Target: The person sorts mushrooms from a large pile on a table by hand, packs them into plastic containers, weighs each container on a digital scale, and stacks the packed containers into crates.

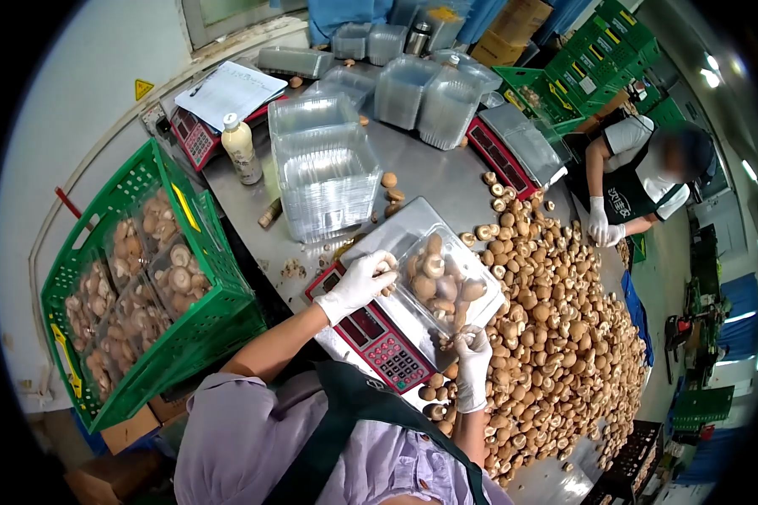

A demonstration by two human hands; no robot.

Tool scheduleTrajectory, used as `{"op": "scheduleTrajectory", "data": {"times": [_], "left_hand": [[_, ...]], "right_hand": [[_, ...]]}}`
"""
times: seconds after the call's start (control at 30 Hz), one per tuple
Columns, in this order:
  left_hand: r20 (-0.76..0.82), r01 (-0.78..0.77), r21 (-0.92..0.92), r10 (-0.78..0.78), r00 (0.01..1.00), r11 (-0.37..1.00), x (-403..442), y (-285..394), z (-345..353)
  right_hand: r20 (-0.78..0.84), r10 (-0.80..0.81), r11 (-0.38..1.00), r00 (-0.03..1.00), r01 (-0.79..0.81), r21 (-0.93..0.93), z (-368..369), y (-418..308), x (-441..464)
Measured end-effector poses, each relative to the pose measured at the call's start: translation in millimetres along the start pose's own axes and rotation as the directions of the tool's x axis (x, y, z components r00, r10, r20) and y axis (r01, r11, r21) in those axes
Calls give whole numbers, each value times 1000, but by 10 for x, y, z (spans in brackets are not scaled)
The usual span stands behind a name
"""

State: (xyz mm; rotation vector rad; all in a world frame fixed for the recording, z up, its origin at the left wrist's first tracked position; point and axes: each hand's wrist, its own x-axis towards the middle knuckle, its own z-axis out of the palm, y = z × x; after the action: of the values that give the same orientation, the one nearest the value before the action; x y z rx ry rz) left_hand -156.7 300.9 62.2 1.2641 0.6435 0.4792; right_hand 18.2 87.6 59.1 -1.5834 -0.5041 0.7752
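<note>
A clear plastic tray (413, 248) with several brown mushrooms (434, 288) in it rests on the platform of a red-edged digital scale (387, 349). My left hand (358, 288), in a white glove, is closed at the tray's left side, with a brown mushroom partly showing under its curled fingers. At the tray's near right corner, my right hand (473, 370), also gloved, pinches a mushroom (463, 335) that the fingers partly cover. A large heap of loose mushrooms (556, 328) spreads over the table to the right.
Stacked clear trays (324, 181) stand beyond the scale, beside a bottle (242, 150). A green crate (219, 290) of packed mushrooms is at left. A second scale (501, 156) sits at the back. Across the heap, a co-worker's gloved hands (602, 225) are at the table edge.
</note>
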Motion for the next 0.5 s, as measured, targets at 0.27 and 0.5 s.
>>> {"op": "scheduleTrajectory", "data": {"times": [0.27,0.5], "left_hand": [[4,-239,212,244,970,948,-224,94,-5],[94,-397,505,409,908,766,-304,136,-35]], "right_hand": [[-1,-249,946,968,243,-213,32,-178,-103],[209,-772,404,600,717,-568,-101,-280,38]]}}
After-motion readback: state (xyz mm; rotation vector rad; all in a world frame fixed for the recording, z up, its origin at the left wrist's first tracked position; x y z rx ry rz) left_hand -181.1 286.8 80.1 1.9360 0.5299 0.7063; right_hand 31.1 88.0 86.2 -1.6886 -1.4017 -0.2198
